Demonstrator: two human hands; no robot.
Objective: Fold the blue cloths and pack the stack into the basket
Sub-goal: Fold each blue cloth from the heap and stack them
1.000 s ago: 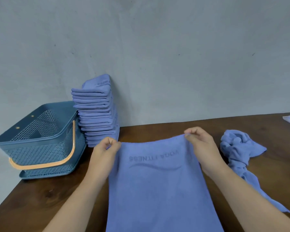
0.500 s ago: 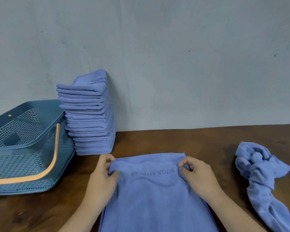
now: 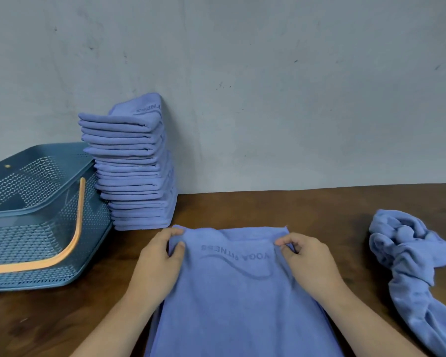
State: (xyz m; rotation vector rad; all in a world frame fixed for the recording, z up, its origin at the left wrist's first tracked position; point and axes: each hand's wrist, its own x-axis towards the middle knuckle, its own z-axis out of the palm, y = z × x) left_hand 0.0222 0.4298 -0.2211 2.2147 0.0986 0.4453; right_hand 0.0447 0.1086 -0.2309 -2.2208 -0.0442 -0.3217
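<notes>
A blue cloth [image 3: 242,300] lies flat at the near edge of the tabletop [image 3: 307,210]. The left hand [image 3: 162,261] and the right hand [image 3: 307,261] each pinch one of its far corners. The stack [image 3: 134,171] stands against the wall at the far edge, touching the basket [image 3: 36,228] at the left. A crumpled cloth [image 3: 412,266] lies towards the right edge.
</notes>
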